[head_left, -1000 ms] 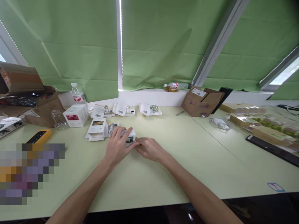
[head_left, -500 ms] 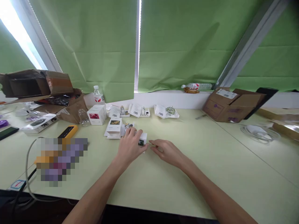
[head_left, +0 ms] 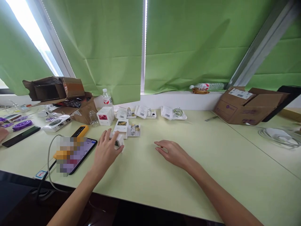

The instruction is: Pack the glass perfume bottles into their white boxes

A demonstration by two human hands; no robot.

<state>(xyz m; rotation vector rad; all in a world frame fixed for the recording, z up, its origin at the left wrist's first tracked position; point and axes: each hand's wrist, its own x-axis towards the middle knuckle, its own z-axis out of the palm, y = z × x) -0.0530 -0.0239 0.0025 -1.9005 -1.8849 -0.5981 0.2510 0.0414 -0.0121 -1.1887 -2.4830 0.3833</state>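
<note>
My left hand (head_left: 107,149) is closed over a small white box (head_left: 119,141) with a dark picture on it, its thumb at the near right side. The fingers cover much of this box. Just behind it is a white box with a yellow-flower picture (head_left: 121,125), beside a white tray (head_left: 138,133) holding a small glass bottle (head_left: 133,128) and a gold-coloured cap (head_left: 137,127). Over the table to the right hovers my right hand (head_left: 172,152), holding nothing, thumb and forefinger apart.
Three opened white packages, one with a round glass piece (head_left: 177,112), line the back. White boxes (head_left: 105,116) stand left of them. A phone (head_left: 84,155), cable and yellow device (head_left: 81,132) lie left. Cardboard boxes (head_left: 240,108) stand at both sides. Another person's hand (head_left: 2,133) shows far left.
My left hand has moved left with the small white box, uncovering the tray with the glass bottle. My right hand stays about where it was. The view has turned slightly left.
</note>
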